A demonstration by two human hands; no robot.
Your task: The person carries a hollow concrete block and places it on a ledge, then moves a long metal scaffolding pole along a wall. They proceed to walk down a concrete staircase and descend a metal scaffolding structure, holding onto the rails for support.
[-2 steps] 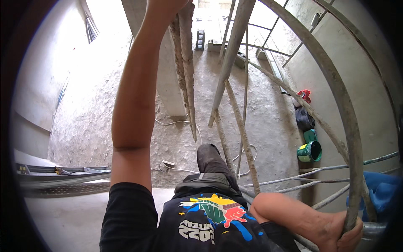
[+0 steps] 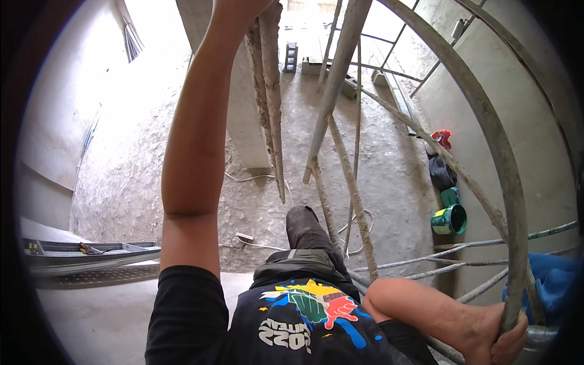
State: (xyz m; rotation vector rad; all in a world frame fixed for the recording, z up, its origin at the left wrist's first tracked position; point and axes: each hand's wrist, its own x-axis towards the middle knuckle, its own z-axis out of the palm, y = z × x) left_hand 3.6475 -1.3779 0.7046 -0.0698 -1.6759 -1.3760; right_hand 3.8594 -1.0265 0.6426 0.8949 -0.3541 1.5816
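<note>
My left arm stretches far forward, and my left hand [image 2: 243,6] is cut off by the upper edge, so its fingers are hidden. Right beside it, the upper end of a cement-crusted pole [image 2: 271,91] hangs down; whether the hand grips it does not show. At the lower right, my right hand [image 2: 499,334] is closed around the curved grey scaffold pipe [image 2: 516,255]. Further scaffold tubes, among them a thick slanting tube [image 2: 333,91] and thinner crusted braces [image 2: 353,182], stand between the two hands.
Well below lies a rough concrete floor [image 2: 201,207] with a white cable and power strip [image 2: 244,236]. A green bucket [image 2: 448,220], a black bag [image 2: 441,172] and a red bag [image 2: 442,139] sit along the right wall. At left is a metal ladder-like frame [image 2: 103,248]; blue sheeting [image 2: 553,280] lies right.
</note>
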